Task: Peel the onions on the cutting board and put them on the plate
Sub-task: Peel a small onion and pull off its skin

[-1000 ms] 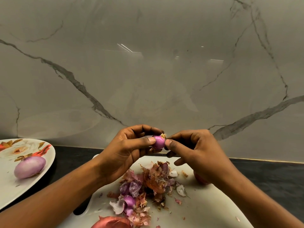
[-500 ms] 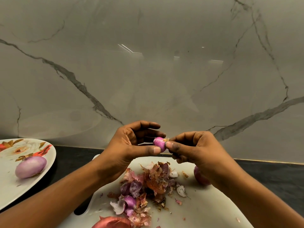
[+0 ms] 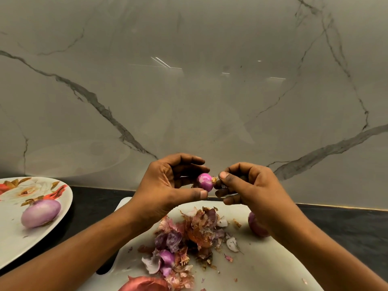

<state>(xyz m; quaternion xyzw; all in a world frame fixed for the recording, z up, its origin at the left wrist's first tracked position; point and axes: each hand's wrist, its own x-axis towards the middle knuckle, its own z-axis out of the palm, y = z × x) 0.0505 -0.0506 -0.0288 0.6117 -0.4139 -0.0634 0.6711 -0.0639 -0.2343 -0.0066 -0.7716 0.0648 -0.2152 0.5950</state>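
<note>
A small pink onion (image 3: 204,181) is held in the air above the white cutting board (image 3: 262,267). My left hand (image 3: 168,185) grips it between thumb and fingers. My right hand (image 3: 249,185) pinches the dry root tuft at the onion's right end. Another onion (image 3: 257,226) lies on the board, partly hidden behind my right wrist. One peeled pale purple onion (image 3: 41,213) rests on the flowered plate (image 3: 12,244) at the left. A heap of onion skins (image 3: 184,240) covers the board's middle.
A marble wall stands close behind the black counter (image 3: 94,204). A large reddish skin piece (image 3: 144,284) lies at the board's near edge. The plate sits to the left of the board, with a strip of counter between them.
Both hands dropped a little and then held steady. My left hand's fingers have opened out around the onion, showing more of it. My right hand still pinches the root end.
</note>
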